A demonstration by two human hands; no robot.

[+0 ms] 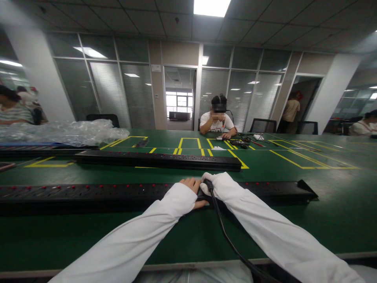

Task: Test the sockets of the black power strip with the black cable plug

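A long black power strip [118, 194] with red buttons lies across the green table in front of me. My left hand [193, 186], bare below a white sleeve, grips the strip near its middle, with fingers over the top and the thumb at the near edge. Beside it my right hand [208, 184], in a white glove, is wrapped round a black plug [209, 184] held against the top of the strip. A thick black cable [221, 228] runs from the plug down to the table's front edge. The plug's tip is hidden.
A second black strip [159, 159] lies farther back. Clear plastic wrap [64, 131] is heaped at the back left. Across the table [332, 204] sits a person [218, 118] near cables [241, 142] and small parts. Yellow tape marks the tabletop.
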